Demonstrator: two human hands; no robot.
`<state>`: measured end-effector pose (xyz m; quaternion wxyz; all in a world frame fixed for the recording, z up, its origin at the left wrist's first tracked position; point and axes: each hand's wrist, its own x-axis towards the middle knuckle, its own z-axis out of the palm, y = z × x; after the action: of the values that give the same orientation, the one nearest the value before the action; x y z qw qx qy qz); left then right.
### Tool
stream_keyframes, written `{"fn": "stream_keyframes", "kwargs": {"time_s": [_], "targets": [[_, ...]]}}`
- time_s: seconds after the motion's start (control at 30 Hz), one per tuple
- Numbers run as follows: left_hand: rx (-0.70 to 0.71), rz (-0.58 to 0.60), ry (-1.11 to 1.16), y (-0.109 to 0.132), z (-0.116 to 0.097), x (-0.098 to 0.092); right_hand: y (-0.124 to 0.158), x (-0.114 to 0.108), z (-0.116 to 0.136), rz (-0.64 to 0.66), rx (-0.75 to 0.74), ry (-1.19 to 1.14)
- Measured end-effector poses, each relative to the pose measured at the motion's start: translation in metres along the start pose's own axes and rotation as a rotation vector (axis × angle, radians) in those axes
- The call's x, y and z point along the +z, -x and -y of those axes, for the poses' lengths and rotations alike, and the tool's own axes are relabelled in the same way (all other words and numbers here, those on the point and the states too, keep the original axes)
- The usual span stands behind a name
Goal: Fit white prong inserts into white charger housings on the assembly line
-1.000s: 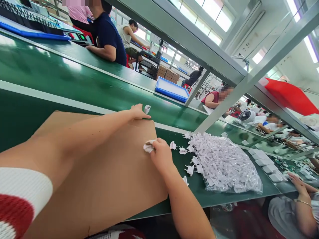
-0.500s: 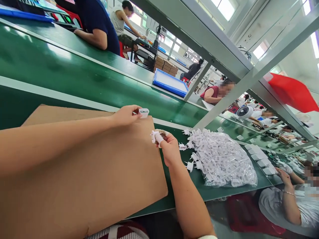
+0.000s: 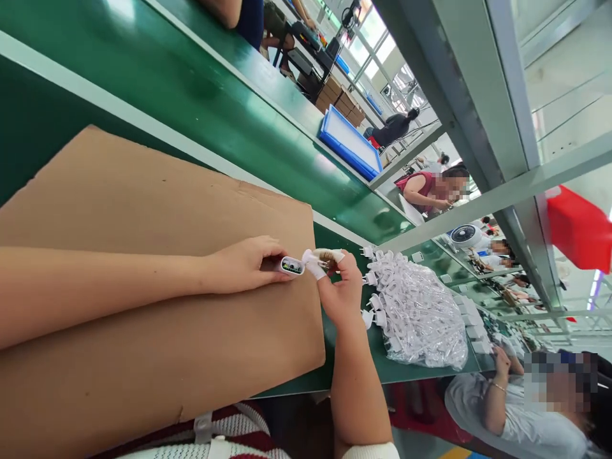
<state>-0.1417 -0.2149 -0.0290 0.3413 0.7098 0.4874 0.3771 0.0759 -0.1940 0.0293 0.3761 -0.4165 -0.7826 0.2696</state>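
My left hand [image 3: 251, 262] is closed round a white charger housing [image 3: 292, 266]. Its open end faces right and shows a green circuit board inside. Facing it, my right hand [image 3: 340, 280] pinches a white plug piece [image 3: 310, 256] with metal pins; white coverings wrap some of its fingertips. The plug piece is close to the housing's open end, and I cannot tell whether they touch. Both hands are above the right part of a brown cardboard sheet [image 3: 157, 338]. Right of my right hand, a clear plastic bag [image 3: 421, 312] is full of similar white plug pieces, with several loose ones beside it.
A green conveyor belt [image 3: 210, 121] runs beyond the cardboard. A blue tray [image 3: 351, 143] lies across it. Metal frame beams [image 3: 478, 197] cross overhead, with a red object [image 3: 578, 229] hanging at right. A co-worker in white [image 3: 516, 395] sits at right near a row of white housings [image 3: 473, 325].
My left hand has lowered and moved right, turning the housing's open end toward the plug piece. My right hand has shifted slightly right, and the two parts are closer together. The view has tilted.
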Motion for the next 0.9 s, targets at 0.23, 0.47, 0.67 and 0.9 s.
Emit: {"fn": "stream_keyframes", "kwargs": {"time_s": [0.23, 0.47, 0.67, 0.9], "targets": [[0.049, 0.016, -0.031, 0.000, 0.003, -0.002, -0.002, 0.010, 0.001, 0.032, 0.318, -0.296], [0.052, 0.056, -0.022, 0.000, 0.002, -0.003, -0.002, 0.013, -0.004, 0.018, 0.048, -0.223], [0.020, 0.040, 0.038, -0.001, 0.001, -0.002, 0.002, 0.011, -0.004, -0.015, -0.019, 0.023], [0.069, 0.030, 0.017, -0.002, 0.006, 0.000, -0.003, 0.012, -0.001, 0.154, -0.214, 0.296]]}}
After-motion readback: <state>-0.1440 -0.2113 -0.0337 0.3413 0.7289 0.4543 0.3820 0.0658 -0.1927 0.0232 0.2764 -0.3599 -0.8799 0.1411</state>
